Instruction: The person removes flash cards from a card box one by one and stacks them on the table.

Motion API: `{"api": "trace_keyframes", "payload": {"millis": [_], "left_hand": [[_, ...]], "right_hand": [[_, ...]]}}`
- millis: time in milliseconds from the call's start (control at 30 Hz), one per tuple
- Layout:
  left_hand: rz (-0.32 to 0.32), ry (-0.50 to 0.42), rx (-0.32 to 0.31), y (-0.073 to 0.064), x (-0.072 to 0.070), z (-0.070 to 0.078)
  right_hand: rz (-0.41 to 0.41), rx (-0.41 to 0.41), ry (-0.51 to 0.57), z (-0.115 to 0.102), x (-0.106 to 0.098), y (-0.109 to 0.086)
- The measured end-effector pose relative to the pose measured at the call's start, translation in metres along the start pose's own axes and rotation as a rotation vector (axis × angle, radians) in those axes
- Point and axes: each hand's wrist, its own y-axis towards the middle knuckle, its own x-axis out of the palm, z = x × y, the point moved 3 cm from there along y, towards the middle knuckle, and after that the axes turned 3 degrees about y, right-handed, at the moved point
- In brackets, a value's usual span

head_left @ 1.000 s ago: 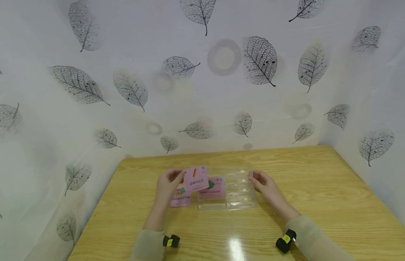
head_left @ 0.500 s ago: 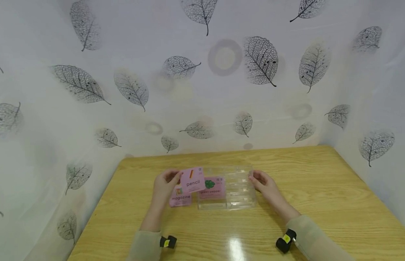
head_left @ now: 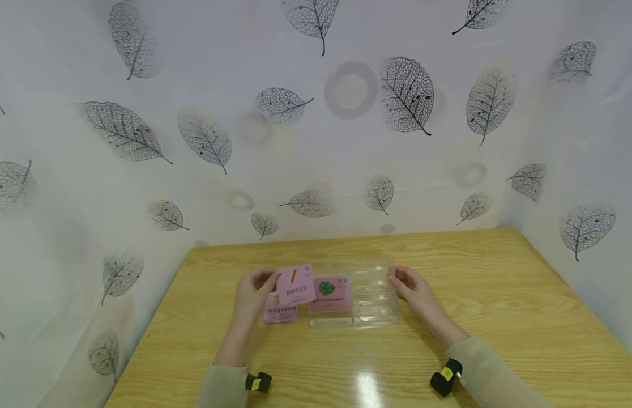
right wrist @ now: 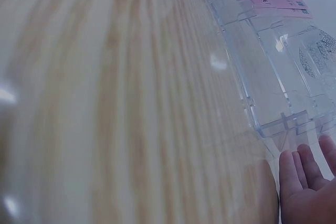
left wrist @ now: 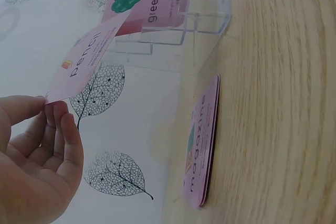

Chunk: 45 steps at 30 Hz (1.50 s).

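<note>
My left hand (head_left: 251,293) pinches a pink card printed "pencil" (head_left: 297,288) by its left edge, thumb in front. The card is held up in the air, overlapping a pink "magazine" card (left wrist: 202,142) that lies on the table, seen edge-on as a thin stack in the left wrist view. To the right stands a clear stepped plastic card rack (head_left: 375,313) with two columns of tiers. A pink "green pepper" card (head_left: 332,297) leans in its left column. At the rack's right side, my right hand (head_left: 417,292) holds the edge between thumb and fingers.
The wooden table (head_left: 499,306) reaches back to a pale curtain (head_left: 336,153) with printed skeleton leaves, which also hangs along both sides. A black wrist camera (head_left: 445,377) sits on each sleeve.
My left hand has drawn the "pencil" card left and slightly down, away from the rack, uncovering more of the "green pepper" card. The right hand and rack have stayed in place.
</note>
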Motion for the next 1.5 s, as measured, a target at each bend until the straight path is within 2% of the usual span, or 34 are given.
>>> {"api": "trace_keyframes", "payload": {"millis": [200,633,867,1133,1500], "left_hand": [[0.006,0.01,-0.022,0.0,-0.005,-0.007],[0.023,-0.035,-0.051,-0.003,-0.016,-0.014],[0.017,-0.043,-0.051,-0.003,-0.018,-0.019],[0.021,-0.048,-0.084,-0.002,-0.021,-0.026],[0.019,-0.019,-0.088,0.002,-0.023,-0.038]], "right_hand": [[-0.001,-0.01,-0.004,-0.001,0.0,-0.001],[0.003,-0.007,0.016,0.0,0.0,-0.001],[0.004,-0.018,0.013,0.001,-0.001,0.0],[0.004,-0.01,0.008,0.001,0.0,0.0],[-0.008,0.01,0.014,0.001,-0.001,0.0]]}}
